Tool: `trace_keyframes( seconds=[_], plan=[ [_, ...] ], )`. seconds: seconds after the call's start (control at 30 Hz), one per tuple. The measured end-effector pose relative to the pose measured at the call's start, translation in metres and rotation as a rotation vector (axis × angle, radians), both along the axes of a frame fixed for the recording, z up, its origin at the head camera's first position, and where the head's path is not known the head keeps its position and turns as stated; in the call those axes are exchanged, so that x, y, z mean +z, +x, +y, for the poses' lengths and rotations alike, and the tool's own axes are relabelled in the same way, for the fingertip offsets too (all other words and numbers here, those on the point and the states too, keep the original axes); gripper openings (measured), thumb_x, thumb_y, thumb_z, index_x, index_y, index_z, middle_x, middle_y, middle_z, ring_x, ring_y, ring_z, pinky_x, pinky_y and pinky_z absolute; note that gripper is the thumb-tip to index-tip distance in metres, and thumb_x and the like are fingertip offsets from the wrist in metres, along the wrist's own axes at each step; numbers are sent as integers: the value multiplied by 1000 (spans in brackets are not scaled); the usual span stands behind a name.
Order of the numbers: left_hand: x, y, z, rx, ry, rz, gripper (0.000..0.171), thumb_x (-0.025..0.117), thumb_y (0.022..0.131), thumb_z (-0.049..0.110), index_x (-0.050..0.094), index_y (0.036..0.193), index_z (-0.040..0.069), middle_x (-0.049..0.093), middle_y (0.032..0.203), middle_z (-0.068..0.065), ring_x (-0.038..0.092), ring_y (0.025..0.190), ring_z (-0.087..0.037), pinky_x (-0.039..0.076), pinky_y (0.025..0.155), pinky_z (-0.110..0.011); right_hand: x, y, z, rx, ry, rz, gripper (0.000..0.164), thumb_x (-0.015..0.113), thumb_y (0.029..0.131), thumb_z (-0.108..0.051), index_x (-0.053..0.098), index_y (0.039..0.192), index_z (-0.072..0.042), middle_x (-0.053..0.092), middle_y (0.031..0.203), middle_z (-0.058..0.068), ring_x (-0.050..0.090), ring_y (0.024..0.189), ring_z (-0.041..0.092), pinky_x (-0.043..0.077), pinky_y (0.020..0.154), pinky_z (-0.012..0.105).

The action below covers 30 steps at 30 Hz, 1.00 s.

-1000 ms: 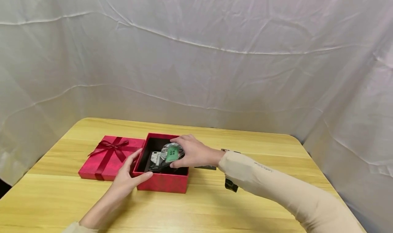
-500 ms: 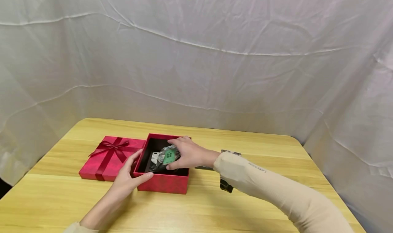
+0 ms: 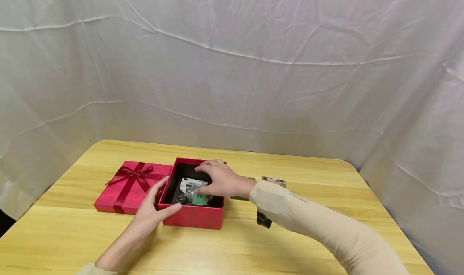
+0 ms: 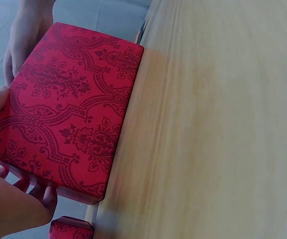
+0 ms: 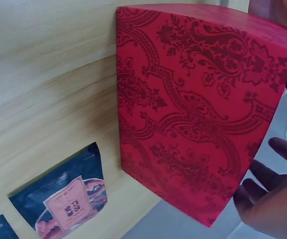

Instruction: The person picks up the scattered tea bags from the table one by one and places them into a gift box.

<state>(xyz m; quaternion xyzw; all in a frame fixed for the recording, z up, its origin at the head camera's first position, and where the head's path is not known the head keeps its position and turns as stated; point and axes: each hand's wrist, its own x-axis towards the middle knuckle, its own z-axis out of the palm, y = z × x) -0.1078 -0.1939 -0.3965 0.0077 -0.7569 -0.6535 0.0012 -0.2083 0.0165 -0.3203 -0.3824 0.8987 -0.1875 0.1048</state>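
Note:
A red gift box (image 3: 193, 217) with a dark inside stands without its lid on the table. My left hand (image 3: 150, 212) holds its near left corner, thumb along the front wall and fingers on the left wall. Inside lie a pale patterned packet (image 3: 186, 183) and a packet with a green label (image 3: 199, 198). Over the box's right wall reaches my right hand (image 3: 221, 180). Its fingers are spread and its thumb overlaps the edge of the green-labelled packet. In the right wrist view, the right hand's fingers (image 5: 278, 191) extend past the rim; the packets inside are hidden there.
Left of the box lies its red lid (image 3: 134, 186) with a dark red bow. To the right, a dark packet with a pink label (image 5: 69, 206) lies on the wooden table (image 3: 308, 168). Other small packets (image 3: 274, 181) are scattered near the right sleeve. A pale curtain (image 3: 232, 85) hangs behind.
The green-labelled packet has gone down from the right hand's grasp to lie lower and flatter in the box. The right hand has shifted slightly left and loosened. The left hand stays put.

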Motion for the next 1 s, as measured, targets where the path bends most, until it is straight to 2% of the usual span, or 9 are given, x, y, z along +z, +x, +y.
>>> trace_keyframes(
  seconds=[0.13,0.3,0.37,0.5,0.73,0.87,1.0],
  plan=[
    [1,-1,1,0,5,4,82,72,86,13,23,152,15,35,144,-18,41,124,-37,45,90,-31,-5,-5,15,-37,-129,-6,51,65,92,-30,52,138,-11,47,141,7,35,134,23,32,106,43],
    [1,0,1,12,-23,14,83,72,86,15,23,153,16,34,146,-17,39,126,-36,35,100,-50,-7,-11,38,-112,-266,-10,49,61,96,-29,50,139,-9,46,142,8,37,133,24,32,106,45],
    [1,1,1,14,-32,16,83,72,86,15,22,153,16,34,146,-17,39,126,-35,33,100,-52,-7,-15,48,-149,-301,-18,50,61,96,-29,49,140,-9,46,142,8,38,133,25,32,106,47],
    [0,1,1,20,-26,4,83,72,86,15,23,153,16,35,146,-16,40,125,-34,38,98,-45,-10,-23,69,-209,-326,-14,50,59,97,-28,48,140,-8,47,141,10,42,129,27,36,102,50],
    [0,0,1,17,-7,3,83,73,86,14,23,152,16,35,145,-17,41,124,-35,43,90,-30,-20,-39,109,-264,-375,-17,48,61,95,-18,48,138,-3,55,132,13,49,121,30,38,100,50],
    [0,0,1,15,5,7,83,73,86,13,23,152,16,35,145,-17,41,124,-36,45,86,-23,-24,-47,129,-289,-346,-42,48,61,95,-19,49,138,-2,56,131,14,50,120,31,38,99,51],
    [-1,0,1,15,2,8,83,73,86,12,23,152,16,35,144,-17,41,124,-36,44,86,-22,-34,-51,149,-295,-318,-46,48,61,95,-19,49,137,2,56,130,18,52,117,34,41,96,51]
  ],
)
